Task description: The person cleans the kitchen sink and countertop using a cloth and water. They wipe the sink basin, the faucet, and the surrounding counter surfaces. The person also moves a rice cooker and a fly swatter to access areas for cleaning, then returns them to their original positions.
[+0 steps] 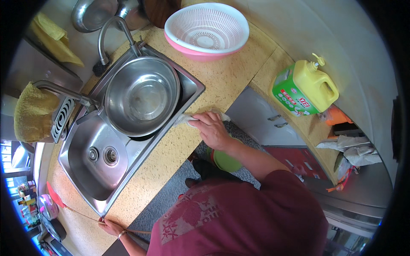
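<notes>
My right hand [212, 128] presses a whitish cloth [183, 119] onto the speckled countertop [166, 153], between the sink and the counter's front edge. At the lower left, my left hand [112, 227] is by the near corner of the steel sink [96, 179], its fingers around the thin handle of a red fly swatter [55, 196]. A large stainless steel basin [141, 96] rests over the farther sink bowl. The nearer bowl holds no dishes, and its drain shows. A yellow cloth [35, 112] hangs over one faucet.
A white colander [206, 28] sits in a pink basin [205, 56] behind the sink. At right stands a yellow detergent jug [315, 86] with a pump. A green bin [226, 160] is on the floor below my right arm. A second faucet [112, 35] arches over the basin.
</notes>
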The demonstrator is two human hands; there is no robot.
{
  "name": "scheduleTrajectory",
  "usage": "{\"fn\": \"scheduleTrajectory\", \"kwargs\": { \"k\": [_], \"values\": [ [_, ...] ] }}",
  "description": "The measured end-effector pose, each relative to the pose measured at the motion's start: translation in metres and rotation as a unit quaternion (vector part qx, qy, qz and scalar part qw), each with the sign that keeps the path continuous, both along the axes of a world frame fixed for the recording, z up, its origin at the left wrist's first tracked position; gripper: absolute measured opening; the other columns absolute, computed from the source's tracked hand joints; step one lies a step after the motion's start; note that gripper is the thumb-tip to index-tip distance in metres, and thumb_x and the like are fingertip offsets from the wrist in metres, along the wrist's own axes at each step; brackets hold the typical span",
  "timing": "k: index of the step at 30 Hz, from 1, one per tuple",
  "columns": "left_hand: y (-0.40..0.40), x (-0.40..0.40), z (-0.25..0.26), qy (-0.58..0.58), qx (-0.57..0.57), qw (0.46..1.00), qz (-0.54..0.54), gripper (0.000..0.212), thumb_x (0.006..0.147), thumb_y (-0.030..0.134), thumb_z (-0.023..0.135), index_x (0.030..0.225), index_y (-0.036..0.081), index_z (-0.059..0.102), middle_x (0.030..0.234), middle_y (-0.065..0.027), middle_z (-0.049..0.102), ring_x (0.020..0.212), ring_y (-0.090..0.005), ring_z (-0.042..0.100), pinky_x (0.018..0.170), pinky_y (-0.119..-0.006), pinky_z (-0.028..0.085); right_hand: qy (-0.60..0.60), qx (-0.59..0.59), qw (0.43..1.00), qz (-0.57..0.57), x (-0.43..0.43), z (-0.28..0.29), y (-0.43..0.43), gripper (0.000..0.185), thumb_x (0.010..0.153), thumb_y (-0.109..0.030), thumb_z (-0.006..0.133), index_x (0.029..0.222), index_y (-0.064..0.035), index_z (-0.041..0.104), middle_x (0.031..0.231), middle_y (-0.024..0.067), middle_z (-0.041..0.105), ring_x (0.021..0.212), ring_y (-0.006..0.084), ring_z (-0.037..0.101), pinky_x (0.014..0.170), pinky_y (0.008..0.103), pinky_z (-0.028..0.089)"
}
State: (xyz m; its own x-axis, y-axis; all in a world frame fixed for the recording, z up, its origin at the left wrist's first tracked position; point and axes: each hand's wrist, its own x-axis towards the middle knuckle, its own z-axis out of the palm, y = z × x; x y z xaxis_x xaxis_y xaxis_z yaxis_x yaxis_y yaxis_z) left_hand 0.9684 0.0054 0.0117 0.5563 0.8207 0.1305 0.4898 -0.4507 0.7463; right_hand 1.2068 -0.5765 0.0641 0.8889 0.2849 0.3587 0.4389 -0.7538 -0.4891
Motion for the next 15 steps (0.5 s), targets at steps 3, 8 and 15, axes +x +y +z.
{"fn": "scheduleTrajectory", "kwargs": {
  "k": [3,8,15],
  "values": [
    [0.002,0.0,-0.002,0.002,-0.003,1.0,0.004,0.037,0.092,0.018,0.044,0.119,-0.008,0.049,0.112,-0.0213,0.056,0.102,-0.0296,0.057,0.091,-0.039,0.047,-0.083,-0.078,0.992,-0.061,0.027,-0.009,-0.032,0.044,0.073,0.004,0.059,0.115,-0.0101,0.064,0.118,0.0087,0.059,0.11,0.0317,0.052,0.097,0.0485,0.038],
    [0.016,-0.01,-0.009,-0.016,-0.033,0.999,0.01,0.03,0.094,0.013,0.045,0.116,-0.005,0.05,0.109,-0.018,0.057,0.098,-0.0259,0.056,0.09,-0.035,0.046,-0.064,-0.103,0.951,-0.286,0.126,-0.025,-0.146,0.041,0.077,0.003,0.059,0.115,-0.0112,0.064,0.118,0.0089,0.059,0.11,0.034,0.052,0.095,0.0496,0.041],
    [0.0,-0.003,0.0,-0.001,-0.011,1.0,0.006,0.026,0.095,0.009,0.043,0.115,-0.005,0.051,0.11,-0.0187,0.059,0.099,-0.0264,0.057,0.091,-0.035,0.046,-0.089,-0.129,0.932,-0.326,0.12,-0.037,-0.116,0.041,0.076,0.0,0.061,0.116,-0.0115,0.064,0.118,0.0083,0.058,0.112,0.0328,0.051,0.097,0.0497,0.038]
  ]
}}
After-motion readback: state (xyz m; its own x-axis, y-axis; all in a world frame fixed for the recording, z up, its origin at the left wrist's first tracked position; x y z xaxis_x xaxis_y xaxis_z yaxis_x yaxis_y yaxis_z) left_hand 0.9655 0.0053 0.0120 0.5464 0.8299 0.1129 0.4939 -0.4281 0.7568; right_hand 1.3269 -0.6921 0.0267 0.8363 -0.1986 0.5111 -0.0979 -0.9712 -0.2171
